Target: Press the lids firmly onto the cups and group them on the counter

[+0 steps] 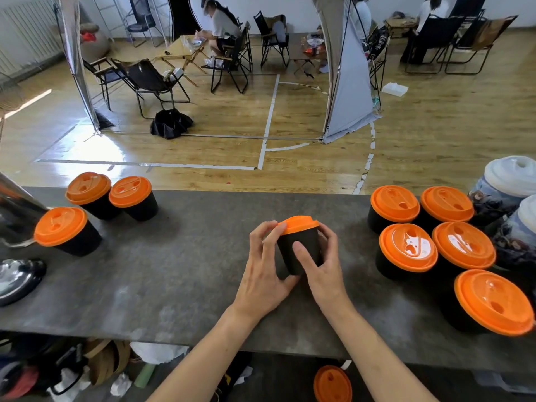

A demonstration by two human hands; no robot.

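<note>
A black paper cup (293,250) with an orange lid (300,224) stands at the middle of the grey counter (179,271). My left hand (265,268) grips its left side, fingertips up at the lid's rim. My right hand (322,265) holds the right side, thumb across the cup's front. On the right stands a group of several lidded black cups (406,250). Three more lidded cups (130,197) stand at the far left.
Two patterned cups with white lids (504,184) sit at the right edge. A shiny metal vessel (14,210) and a dark glossy object (17,278) are at the left. Another orange-lidded cup (332,384) sits below the counter's near edge.
</note>
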